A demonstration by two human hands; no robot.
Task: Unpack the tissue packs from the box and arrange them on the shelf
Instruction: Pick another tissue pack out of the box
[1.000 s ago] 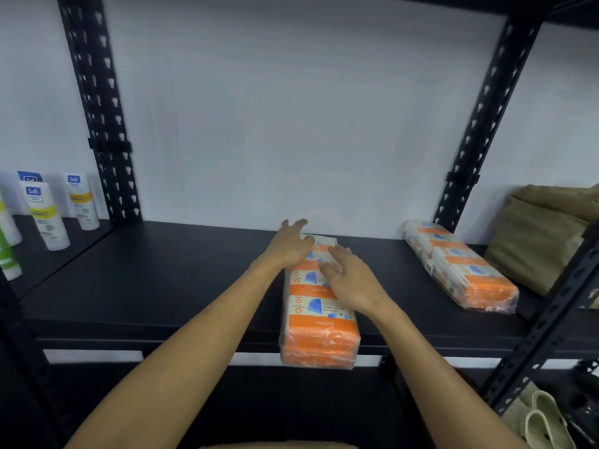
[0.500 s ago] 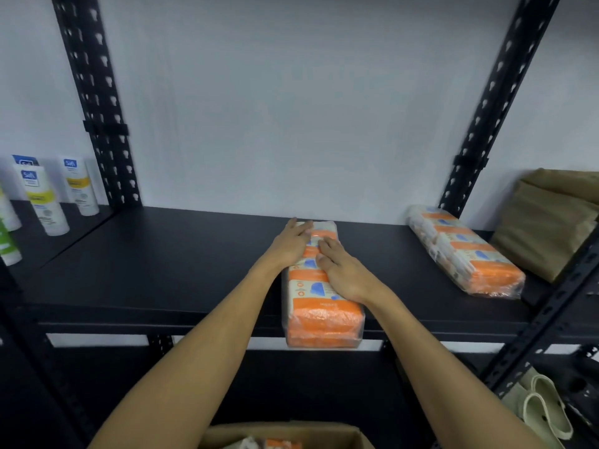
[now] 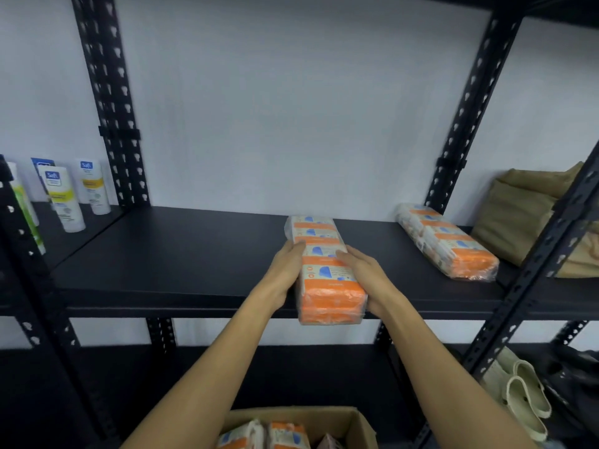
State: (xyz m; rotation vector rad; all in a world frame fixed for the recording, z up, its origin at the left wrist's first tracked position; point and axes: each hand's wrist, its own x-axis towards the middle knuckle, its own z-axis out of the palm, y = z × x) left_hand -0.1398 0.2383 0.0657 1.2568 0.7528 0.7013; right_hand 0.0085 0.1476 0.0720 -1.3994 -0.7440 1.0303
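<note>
Two hands on it: our left hand and right hand clasp the long sides of the tissue pack, fingers curled, its near end overhanging the shelf. Light, squashy, slick film, we reckon; hold mid-length.

Both forearms bare, no sleeves, hands ungloved.

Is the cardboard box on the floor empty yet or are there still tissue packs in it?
Not empty. The cardboard box is open at the top, and at least two orange packs show inside.
</note>
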